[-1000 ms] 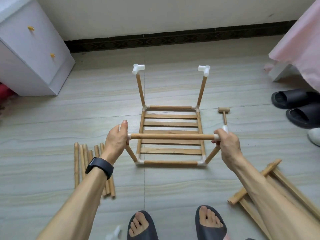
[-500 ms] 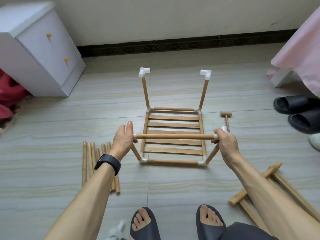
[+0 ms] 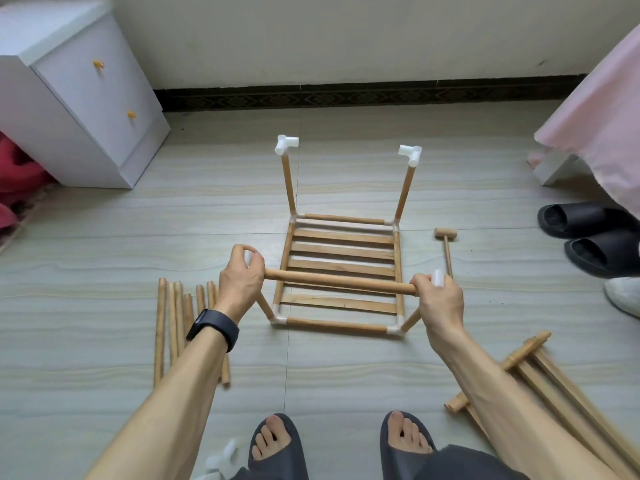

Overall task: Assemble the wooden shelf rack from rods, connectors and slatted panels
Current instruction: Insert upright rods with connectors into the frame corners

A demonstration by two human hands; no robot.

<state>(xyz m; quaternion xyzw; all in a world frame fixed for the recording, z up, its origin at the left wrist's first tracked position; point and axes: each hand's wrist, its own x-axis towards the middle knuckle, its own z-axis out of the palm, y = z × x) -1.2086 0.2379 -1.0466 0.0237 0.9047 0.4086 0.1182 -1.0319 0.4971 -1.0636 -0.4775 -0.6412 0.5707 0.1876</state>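
The partly built rack (image 3: 341, 271) stands on the floor: a slatted panel framed by rods, with four upright rods. White corner connectors cap the two far uprights (image 3: 286, 144) (image 3: 410, 154). A horizontal rod (image 3: 339, 281) spans the two near uprights. My left hand (image 3: 242, 277) grips the white connector at its left end. My right hand (image 3: 438, 299) grips the white connector (image 3: 438, 278) at its right end; the rod's right tip looks just outside that connector.
Several loose rods (image 3: 175, 323) lie on the floor to the left. A small wooden mallet (image 3: 446, 245) lies right of the rack. A second slatted panel (image 3: 543, 382) lies at lower right. A white cabinet (image 3: 79, 98), black slippers (image 3: 588, 233) and spare connectors (image 3: 221, 457) are nearby.
The view has shifted a little. My left hand's thumb has curled down over its connector. The rod's right end now shows beside my right hand instead of seated in the connector.
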